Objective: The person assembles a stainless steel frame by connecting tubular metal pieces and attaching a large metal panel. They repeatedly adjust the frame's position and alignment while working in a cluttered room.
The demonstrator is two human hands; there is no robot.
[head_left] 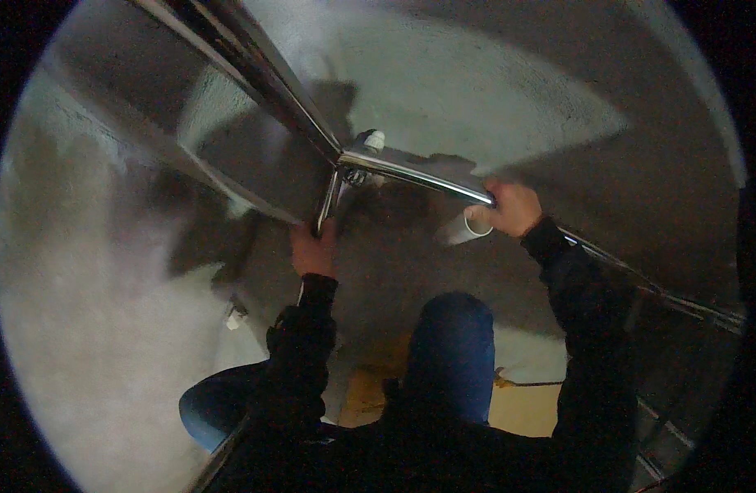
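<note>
In the dim room: rough grey surfaces (477, 74) lay all around, pale where light fell and crossed by broad dark shadows.
Metal frame (427, 179): it was at the middle of the view, shiny, its post (267, 74) running to the upper left and its side rail (390, 168) running right from the same corner.
Left hand (315, 251): closed around the short rail (329, 197) coming down from that corner.
Right hand (512, 209): clamped on the side rail, well apart from the left hand.
White tube (456, 233): its round end showed just below the right thumb; whether they touched could not be told.
Jeans (452, 353): one blue knee rose between the dark sleeves (308, 345); the other leg bent out to the left.
Yellow panel (526, 408): partly covered by the body, near the lower edge.
Cut off: the post left the view at the top.
Hard to make out: a small white piece (375, 140) beside the corner, the rails fading into darkness at right, and where floor met wall.
</note>
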